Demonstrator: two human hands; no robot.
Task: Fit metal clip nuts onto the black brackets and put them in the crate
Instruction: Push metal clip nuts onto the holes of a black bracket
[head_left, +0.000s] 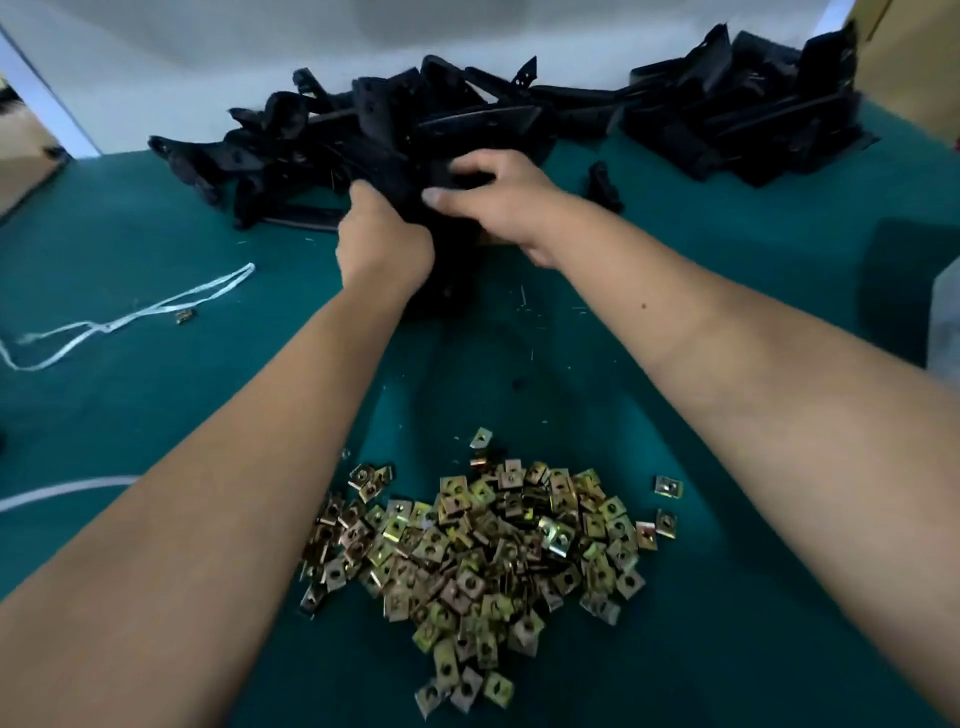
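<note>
Two hands at the near edge of the bracket heap (363, 130): my left hand (384, 244) and right hand (498, 197) both have a clenched grip on one black bracket (447, 228), lifting it off the green tabletop (156, 249). Clip nuts (478, 551) piled near me, untouched. Crate not in view. Risk: neighbouring brackets look interlocked, so a pull may drag several along or scatter them.

A single wide-angle head view looks forward and down over the green table (156, 395), close above it. The forearms run up from the bottom edge to mid-frame. The nut pile (483, 551) lies nearest, the brackets (363, 135) at the far edge.
</note>
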